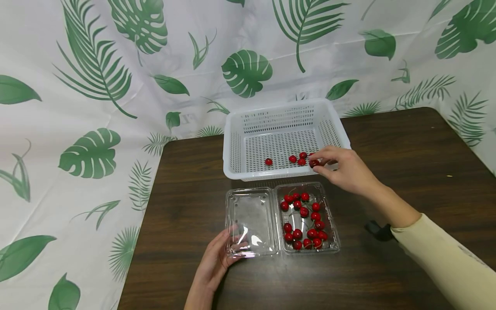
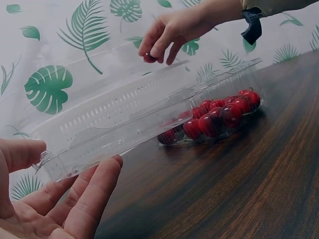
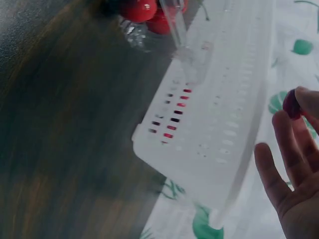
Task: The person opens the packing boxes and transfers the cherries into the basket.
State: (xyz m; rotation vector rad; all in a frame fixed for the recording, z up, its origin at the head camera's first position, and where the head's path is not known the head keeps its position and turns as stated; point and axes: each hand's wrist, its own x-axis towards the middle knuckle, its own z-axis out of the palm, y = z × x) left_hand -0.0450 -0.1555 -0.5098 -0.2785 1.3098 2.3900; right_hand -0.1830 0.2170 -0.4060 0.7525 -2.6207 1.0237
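A clear plastic clamshell box [image 1: 278, 215] lies opened out on the table, its lid [image 1: 253, 219] to the left and its base to the right. Several red cherries [image 1: 304, 212] with stems sit in the base. My left hand [image 1: 217, 258] holds the lid's left edge, thumb above and fingers beneath in the left wrist view. Above the front right rim of a white perforated basket [image 1: 267, 174], my right hand [image 1: 345, 170] pinches one dark red cherry [image 3: 292, 104] between thumb and fingertips. Several more cherries [image 1: 302, 155] lie on the basket floor near its front side.
The dark wood-grain table [image 1: 186, 193] extends around the box and basket. Behind it hangs a white cloth [image 1: 201, 86] printed with green leaves, close to the basket's back. A black strap [image 2: 252, 25] circles the right wrist below a pale sleeve [image 1: 438, 258].
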